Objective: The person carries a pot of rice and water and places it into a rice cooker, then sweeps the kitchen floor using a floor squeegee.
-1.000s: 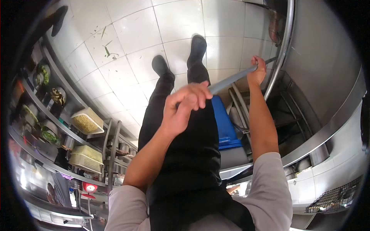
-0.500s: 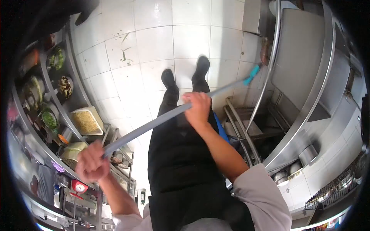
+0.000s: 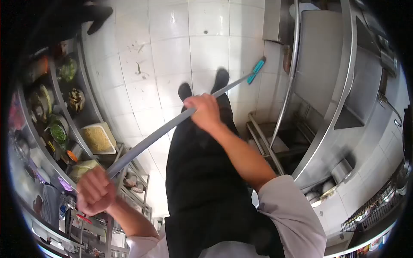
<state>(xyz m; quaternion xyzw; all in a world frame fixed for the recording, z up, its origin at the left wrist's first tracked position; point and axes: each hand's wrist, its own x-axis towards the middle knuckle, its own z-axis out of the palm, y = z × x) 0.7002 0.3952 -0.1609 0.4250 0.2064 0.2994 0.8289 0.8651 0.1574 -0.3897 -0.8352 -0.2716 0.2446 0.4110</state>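
A broom with a long grey handle (image 3: 150,138) slants across my body, from lower left to upper right. Around its upper end my left hand (image 3: 95,191) is closed, a bit blurred. My right hand (image 3: 203,112) grips the handle farther down, in front of my legs. The teal broom head (image 3: 256,71) rests at the floor beyond my right shoe (image 3: 221,79); its bristles hardly show. Bits of green scraps (image 3: 139,68) lie on the white tiles, well left of the head.
On the left, a steel counter holds several food containers and a tray of shredded yellowish food (image 3: 99,138). Steel equipment with a rail (image 3: 294,64) and a lower pipe frame (image 3: 262,142) stands on the right. A dark shoe (image 3: 101,19) of another person shows at upper left.
The broom head has swung left and away from the steel equipment on the right. Both hands have shifted left with the handle, the left one also lower.
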